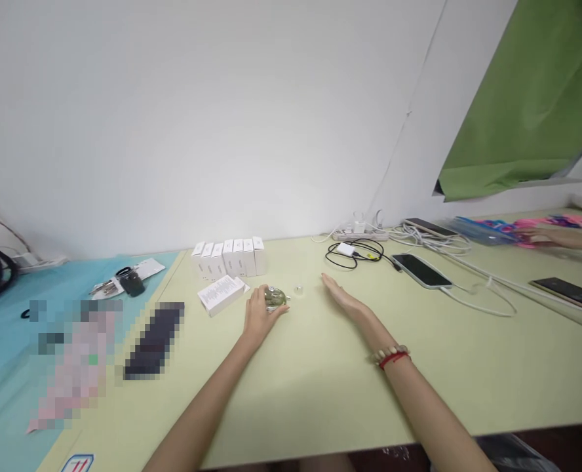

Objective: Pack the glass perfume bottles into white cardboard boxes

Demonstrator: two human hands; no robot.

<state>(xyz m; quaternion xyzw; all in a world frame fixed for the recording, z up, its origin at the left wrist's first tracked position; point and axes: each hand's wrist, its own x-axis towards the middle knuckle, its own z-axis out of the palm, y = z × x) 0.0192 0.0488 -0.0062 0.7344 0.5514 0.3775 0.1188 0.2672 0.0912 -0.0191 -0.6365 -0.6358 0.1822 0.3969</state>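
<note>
My left hand is closed around a small rounded olive-green, see-through object with shiny metal-like parts, resting at the table. What exactly the object is I cannot make out. Just to its right lies a tiny clear round piece, touched by neither hand. My right hand rests on its edge on the table, fingers stretched out and nothing in it; the clear piece is nearest to it. Beside my left hand a white box lies flat, with print on top.
Several white boxes stand in a row by the wall. At right are a black cable, a phone on a white cable and a power strip. Another person's hand touches colourful items. A blue cloth covers the left.
</note>
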